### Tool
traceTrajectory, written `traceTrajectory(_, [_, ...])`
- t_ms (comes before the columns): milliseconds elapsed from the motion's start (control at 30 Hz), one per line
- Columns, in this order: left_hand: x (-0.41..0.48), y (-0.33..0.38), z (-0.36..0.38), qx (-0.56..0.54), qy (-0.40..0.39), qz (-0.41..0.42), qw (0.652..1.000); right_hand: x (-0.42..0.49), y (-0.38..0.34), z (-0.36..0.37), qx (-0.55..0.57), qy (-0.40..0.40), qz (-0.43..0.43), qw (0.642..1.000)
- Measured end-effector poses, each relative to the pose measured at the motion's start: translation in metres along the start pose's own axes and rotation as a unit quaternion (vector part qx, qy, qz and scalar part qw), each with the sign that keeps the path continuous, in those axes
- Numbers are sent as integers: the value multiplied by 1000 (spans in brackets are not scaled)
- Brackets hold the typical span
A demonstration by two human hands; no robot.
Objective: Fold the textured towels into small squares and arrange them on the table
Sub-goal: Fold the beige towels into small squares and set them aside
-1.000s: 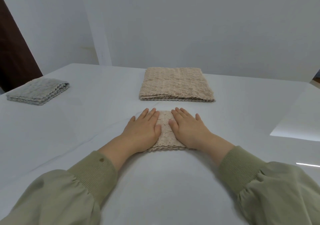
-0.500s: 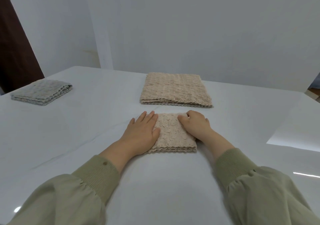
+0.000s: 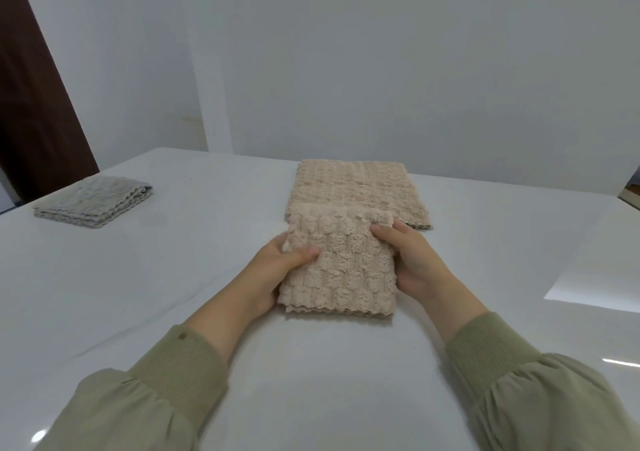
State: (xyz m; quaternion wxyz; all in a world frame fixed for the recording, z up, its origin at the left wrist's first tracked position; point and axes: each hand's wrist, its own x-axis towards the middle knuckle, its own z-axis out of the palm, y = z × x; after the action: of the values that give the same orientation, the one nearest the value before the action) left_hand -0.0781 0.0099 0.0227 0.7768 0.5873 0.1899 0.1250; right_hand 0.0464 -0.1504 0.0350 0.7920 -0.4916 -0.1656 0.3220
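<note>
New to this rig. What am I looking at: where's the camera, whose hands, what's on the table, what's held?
There is no robot here. These are a person's bare hands, filmed by one wide-angle camera worn on the head, looking forward and down. That is the only view. The left hand and right hand grip a small beige towel, already folded, by its sides with the thumbs on top. Behind it on the white table lies a larger beige towel, also folded. A grey towel sits folded at far left.
</note>
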Motion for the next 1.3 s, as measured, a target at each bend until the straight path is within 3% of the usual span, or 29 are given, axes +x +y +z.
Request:
traceTrajectory(67, [-2, -1, 1, -7, -19, -10, 1000, 1, 1, 2, 45, 2, 20, 999])
traceTrajectory(133, [-1, -2, 1, 2, 22, 9, 1000, 2, 6, 5, 64, 5, 62, 996])
traceTrajectory(267, [7, -3, -4, 8, 79, 43, 996, 2, 13, 11, -37, -41, 130, 990])
traceTrajectory(367, [10, -2, -14, 13, 89, 62, 994, 5, 14, 18, -83, -41, 113, 989])
traceTrajectory(667, [28, 17, -60, -39, 88, 102, 990, 40, 31, 72, 4, 31, 82, 996])
traceTrajectory(767, [42, 21, -81, -62, 125, 110, 984, 55, 34, 91, 9, 5, 89, 996])
traceTrajectory(933, [70, 27, -108, -100, 183, 102, 973, 84, 42, 121, -85, -43, 110, 989])
traceTrajectory(1167, [119, 43, -145, -72, 291, 123, 946, 172, 20, 145, -29, 45, 135, 989])
traceTrajectory(1300, [144, 44, -153, 60, 318, 104, 940, 229, 5, 163, -35, 45, 111, 992])
